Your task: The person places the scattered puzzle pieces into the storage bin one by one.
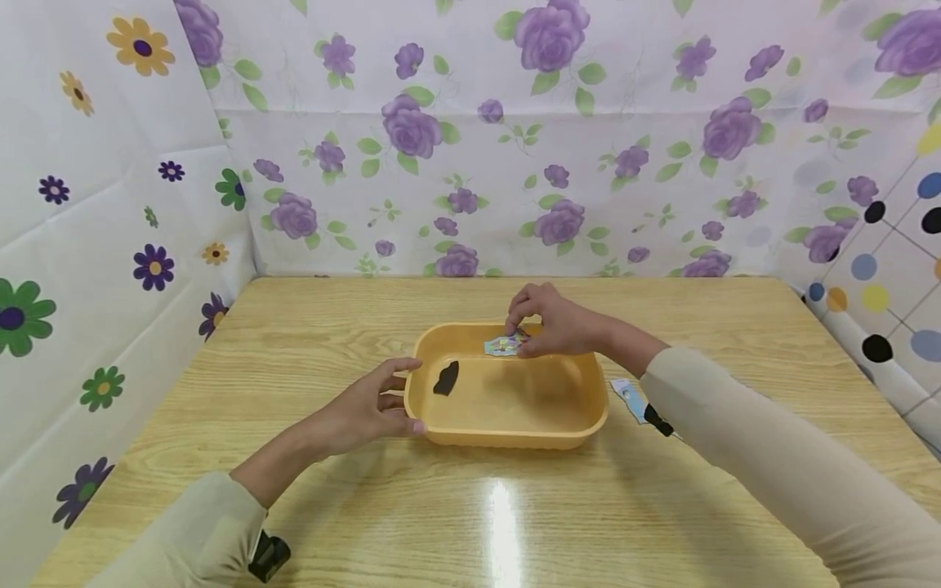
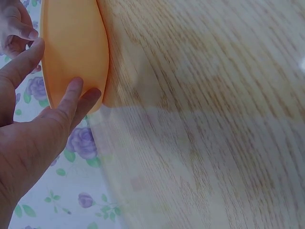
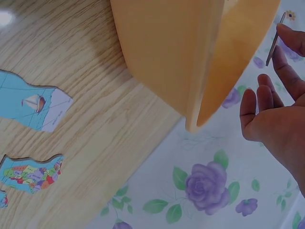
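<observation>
An orange plastic basin [image 1: 507, 433] stands mid-table. My left hand [image 1: 360, 408] holds its left end, thumb at the front corner and fingers spread along the side; the left wrist view shows fingertips against the basin's outer wall [image 2: 78, 43]. Over the back of the basin, my right hand [image 1: 555, 322] pinches a map puzzle piece [image 1: 503, 345] between thumb and fingers. That puzzle piece [image 3: 275, 40] appears edge-on in the right wrist view, with the other fingers loosely bent. A dark, wavy-edged flat piece [image 1: 446, 378] lies inside the basin at the left.
Right of the basin lie more puzzle pieces, one with a sailboat [image 3: 28, 102] and one with a coloured map [image 3: 33, 174]; my right sleeve [image 1: 735, 425] partly covers that area. A flowered cloth [image 1: 470, 163] hangs behind the wooden table [image 1: 331, 327].
</observation>
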`<action>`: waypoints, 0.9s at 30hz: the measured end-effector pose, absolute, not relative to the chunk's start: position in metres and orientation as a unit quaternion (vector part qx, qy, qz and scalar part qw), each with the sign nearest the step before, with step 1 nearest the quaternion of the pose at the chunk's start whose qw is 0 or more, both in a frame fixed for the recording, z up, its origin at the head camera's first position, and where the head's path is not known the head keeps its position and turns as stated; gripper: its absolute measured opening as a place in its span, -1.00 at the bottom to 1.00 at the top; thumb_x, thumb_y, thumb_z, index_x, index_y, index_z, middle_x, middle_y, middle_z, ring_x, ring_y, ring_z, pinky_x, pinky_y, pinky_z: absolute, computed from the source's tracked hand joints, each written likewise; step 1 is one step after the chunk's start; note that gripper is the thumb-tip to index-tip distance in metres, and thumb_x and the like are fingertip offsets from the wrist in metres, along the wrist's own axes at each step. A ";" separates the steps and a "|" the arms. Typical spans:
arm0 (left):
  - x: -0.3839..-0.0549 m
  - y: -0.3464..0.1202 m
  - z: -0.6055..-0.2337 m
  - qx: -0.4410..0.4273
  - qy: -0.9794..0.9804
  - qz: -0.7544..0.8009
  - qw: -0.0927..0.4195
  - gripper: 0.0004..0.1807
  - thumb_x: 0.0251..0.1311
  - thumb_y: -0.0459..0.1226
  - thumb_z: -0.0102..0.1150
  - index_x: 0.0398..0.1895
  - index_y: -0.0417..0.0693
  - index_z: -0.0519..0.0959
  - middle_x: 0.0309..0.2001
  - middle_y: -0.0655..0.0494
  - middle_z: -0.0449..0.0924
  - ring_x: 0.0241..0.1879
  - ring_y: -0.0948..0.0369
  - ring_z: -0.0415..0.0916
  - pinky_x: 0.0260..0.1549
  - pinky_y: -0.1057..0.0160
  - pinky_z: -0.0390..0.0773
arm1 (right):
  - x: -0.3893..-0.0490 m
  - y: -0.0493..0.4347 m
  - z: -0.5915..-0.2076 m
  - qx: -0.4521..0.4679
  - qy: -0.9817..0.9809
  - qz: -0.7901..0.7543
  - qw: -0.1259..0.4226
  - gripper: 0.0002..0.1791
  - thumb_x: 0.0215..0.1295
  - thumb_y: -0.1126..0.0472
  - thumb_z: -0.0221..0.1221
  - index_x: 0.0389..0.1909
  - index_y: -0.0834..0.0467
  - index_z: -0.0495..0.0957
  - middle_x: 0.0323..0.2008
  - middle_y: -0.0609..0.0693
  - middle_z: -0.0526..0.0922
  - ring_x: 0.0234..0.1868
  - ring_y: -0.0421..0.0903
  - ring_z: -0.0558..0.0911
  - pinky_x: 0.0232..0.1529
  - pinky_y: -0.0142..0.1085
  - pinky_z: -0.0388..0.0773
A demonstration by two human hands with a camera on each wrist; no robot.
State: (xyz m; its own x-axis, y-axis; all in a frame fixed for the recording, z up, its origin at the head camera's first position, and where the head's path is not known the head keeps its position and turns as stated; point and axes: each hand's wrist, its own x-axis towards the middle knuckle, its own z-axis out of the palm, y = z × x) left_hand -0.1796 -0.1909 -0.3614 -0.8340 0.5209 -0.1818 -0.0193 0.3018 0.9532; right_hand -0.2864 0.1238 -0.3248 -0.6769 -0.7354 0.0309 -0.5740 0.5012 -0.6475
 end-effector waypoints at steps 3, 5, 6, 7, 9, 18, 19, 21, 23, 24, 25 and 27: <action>-0.180 -0.191 -0.361 0.163 0.771 0.568 0.237 0.00 0.10 -0.28 0.40 0.49 -0.12 -0.06 0.29 -0.34 0.20 0.22 -0.18 0.37 0.00 0.15 0.57 | -0.286 0.120 -0.326 -0.386 0.857 -0.318 0.122 -0.81 0.08 0.34 0.37 -0.25 0.18 0.64 0.02 0.12 0.36 0.10 0.11 0.12 0.04 -0.02 0.21; -0.180 -0.191 -0.361 0.163 0.772 0.567 0.237 0.00 0.10 -0.28 0.40 0.49 -0.12 -0.06 0.29 -0.34 0.20 0.22 -0.17 0.37 0.00 0.15 0.57 | -0.286 0.119 -0.326 -0.384 0.857 -0.319 0.125 -0.80 0.08 0.34 0.37 -0.25 0.18 0.65 0.02 0.12 0.36 0.07 0.10 0.13 0.04 -0.02 0.21; -0.180 -0.191 -0.361 0.163 0.772 0.567 0.237 0.00 0.10 -0.28 0.40 0.49 -0.12 -0.06 0.29 -0.34 0.20 0.22 -0.17 0.37 0.00 0.16 0.57 | -0.285 0.118 -0.326 -0.383 0.857 -0.319 0.127 -0.80 0.07 0.35 0.37 -0.25 0.19 0.65 0.01 0.12 0.36 0.06 0.09 0.13 0.04 -0.03 0.20; -0.180 -0.191 -0.361 0.164 0.772 0.567 0.237 0.00 0.10 -0.28 0.40 0.49 -0.12 -0.06 0.29 -0.34 0.20 0.22 -0.17 0.37 0.00 0.16 0.57 | -0.285 0.118 -0.327 -0.383 0.859 -0.317 0.126 -0.80 0.07 0.34 0.38 -0.25 0.18 0.65 0.01 0.11 0.36 0.06 0.09 0.14 0.04 -0.03 0.21; -0.180 -0.191 -0.361 0.164 0.773 0.566 0.237 0.00 0.10 -0.27 0.40 0.49 -0.11 -0.06 0.29 -0.34 0.20 0.21 -0.17 0.37 0.00 0.16 0.57 | -0.285 0.117 -0.327 -0.384 0.860 -0.313 0.122 -0.79 0.06 0.34 0.38 -0.25 0.19 0.65 0.01 0.12 0.36 0.05 0.09 0.15 0.03 -0.03 0.21; -0.180 -0.191 -0.362 0.162 0.774 0.565 0.235 0.00 0.10 -0.27 0.40 0.49 -0.12 -0.05 0.29 -0.33 0.20 0.21 -0.16 0.38 0.00 0.15 0.57 | -0.286 0.110 -0.332 -0.401 0.864 -0.290 0.096 -0.78 0.03 0.32 0.40 -0.25 0.19 0.66 0.03 0.16 0.34 0.06 0.10 0.14 0.03 -0.03 0.20; -0.180 -0.191 -0.362 0.162 0.774 0.565 0.235 0.00 0.10 -0.27 0.40 0.49 -0.12 -0.05 0.29 -0.33 0.20 0.21 -0.17 0.38 0.00 0.15 0.57 | -0.286 0.108 -0.333 -0.402 0.864 -0.287 0.093 -0.78 0.03 0.32 0.40 -0.25 0.19 0.66 0.04 0.16 0.34 0.06 0.10 0.15 0.04 -0.03 0.20; -0.180 -0.191 -0.361 0.161 0.775 0.564 0.234 0.00 0.09 -0.27 0.40 0.49 -0.12 -0.05 0.29 -0.33 0.20 0.21 -0.17 0.38 0.00 0.15 0.57 | -0.285 0.106 -0.333 -0.403 0.866 -0.282 0.090 -0.77 0.02 0.32 0.41 -0.26 0.18 0.66 0.04 0.17 0.35 0.06 0.11 0.16 0.04 -0.02 0.20; -0.180 -0.191 -0.361 0.160 0.777 0.563 0.233 0.00 0.09 -0.27 0.41 0.49 -0.12 -0.04 0.29 -0.33 0.20 0.21 -0.17 0.38 0.00 0.16 0.57 | -0.284 0.105 -0.334 -0.400 0.868 -0.279 0.090 -0.77 0.02 0.32 0.41 -0.26 0.17 0.66 0.05 0.16 0.34 0.05 0.10 0.16 0.05 -0.01 0.20; -0.180 -0.191 -0.361 0.159 0.778 0.562 0.232 0.00 0.09 -0.28 0.41 0.48 -0.12 -0.04 0.29 -0.33 0.20 0.21 -0.16 0.38 -0.01 0.16 0.57 | -0.284 0.104 -0.334 -0.398 0.869 -0.278 0.090 -0.77 0.01 0.32 0.42 -0.26 0.16 0.67 0.06 0.16 0.34 0.05 0.10 0.16 0.06 0.00 0.21; -0.180 -0.191 -0.361 0.161 0.777 0.562 0.231 0.00 0.09 -0.28 0.40 0.48 -0.13 -0.05 0.29 -0.34 0.20 0.21 -0.17 0.38 -0.01 0.16 0.57 | -0.283 0.104 -0.334 -0.397 0.871 -0.276 0.089 -0.77 0.01 0.31 0.42 -0.27 0.16 0.67 0.06 0.17 0.34 0.05 0.10 0.16 0.06 0.00 0.21; -0.180 -0.191 -0.361 0.161 0.777 0.563 0.232 0.00 0.09 -0.29 0.40 0.48 -0.13 -0.05 0.29 -0.34 0.20 0.21 -0.17 0.38 -0.01 0.16 0.57 | -0.283 0.103 -0.336 -0.395 0.872 -0.275 0.087 -0.77 0.00 0.31 0.42 -0.27 0.15 0.67 0.07 0.17 0.33 0.05 0.10 0.17 0.07 0.01 0.22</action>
State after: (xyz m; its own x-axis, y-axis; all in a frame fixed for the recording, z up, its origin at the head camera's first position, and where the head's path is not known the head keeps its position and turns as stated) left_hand -0.1802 -0.1911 -0.3608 -0.8404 0.5117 -0.1784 -0.0104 0.3138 0.9494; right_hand -0.2831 0.1029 -0.3360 -0.6726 -0.7372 0.0653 -0.6415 0.5367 -0.5480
